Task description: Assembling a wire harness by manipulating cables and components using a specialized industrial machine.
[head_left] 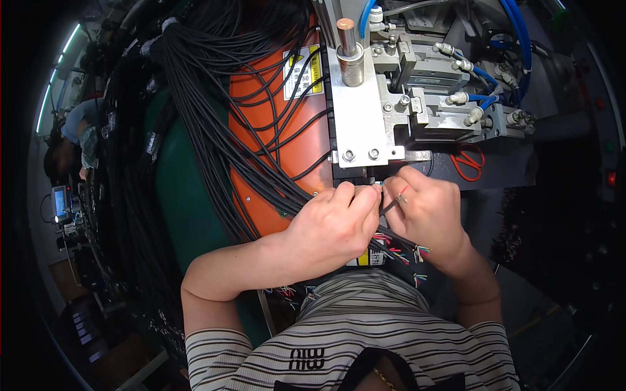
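The left hand (332, 225) was curled into a loose fist, its fingertips pinched on a thin black cable (391, 206) right at the lower edge of the metal machine block (358, 124). The right hand (427, 212) sat just beside it, knuckles almost touching, thumb and forefinger closed on the same cable's end, where a short red wire showed between the fingers. The cable end lay between the two hands, directly under the block's small opening. Below the hands, more cable ends with coloured stripped wires (407, 254) fanned out near the right wrist.

From the left hand a thick bundle of black cables (215, 130) ran up and to the left, crossing an orange machine cover (287, 143) with a yellow warning label (303, 72). Above the block stood a copper-tipped steel post (347, 49), and to its right pneumatic fittings with blue hoses (515, 39). Orange-handled scissors (466, 163) lay on the dark table to the right of the block. The room around was dim; far left, another person (75, 140) sat by a small lit screen (60, 202)
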`<state>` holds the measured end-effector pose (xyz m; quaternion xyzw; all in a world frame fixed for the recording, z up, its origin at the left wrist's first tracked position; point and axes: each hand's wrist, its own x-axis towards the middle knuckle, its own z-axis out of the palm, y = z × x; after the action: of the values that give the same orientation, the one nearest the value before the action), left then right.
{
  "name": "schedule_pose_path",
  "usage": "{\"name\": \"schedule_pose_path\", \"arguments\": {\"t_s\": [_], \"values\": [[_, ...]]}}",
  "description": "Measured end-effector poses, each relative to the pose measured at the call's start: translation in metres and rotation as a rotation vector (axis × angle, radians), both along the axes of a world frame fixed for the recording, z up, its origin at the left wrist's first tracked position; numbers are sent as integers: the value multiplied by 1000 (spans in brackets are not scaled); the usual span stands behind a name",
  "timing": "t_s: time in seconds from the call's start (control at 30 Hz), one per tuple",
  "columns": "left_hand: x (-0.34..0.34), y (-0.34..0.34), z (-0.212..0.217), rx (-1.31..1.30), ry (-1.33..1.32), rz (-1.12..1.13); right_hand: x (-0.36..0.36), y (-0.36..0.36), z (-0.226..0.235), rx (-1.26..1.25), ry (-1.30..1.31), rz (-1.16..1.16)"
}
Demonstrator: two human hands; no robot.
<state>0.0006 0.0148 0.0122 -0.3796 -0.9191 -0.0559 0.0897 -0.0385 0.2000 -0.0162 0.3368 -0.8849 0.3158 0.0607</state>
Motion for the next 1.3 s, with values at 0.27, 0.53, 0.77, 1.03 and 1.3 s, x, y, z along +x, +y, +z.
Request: {"name": "schedule_pose_path", "arguments": {"t_s": [0.27,0.53,0.77,1.03,1.3], "values": [[-1,-5,-4,99,-14,0,1,5,-25,-221,-75,0],[1,-7,-10,171,21,1,-4,1,-14,-276,68,37],[-2,-5,-6,140,-8,7,-7,9,-19,167,-86,46],[-2,-7,-8,157,-3,12,0,1,-18,-402,-223,-24],[-1,-9,-8,154,-7,26,-3,2,-7,-181,-74,20]]}}
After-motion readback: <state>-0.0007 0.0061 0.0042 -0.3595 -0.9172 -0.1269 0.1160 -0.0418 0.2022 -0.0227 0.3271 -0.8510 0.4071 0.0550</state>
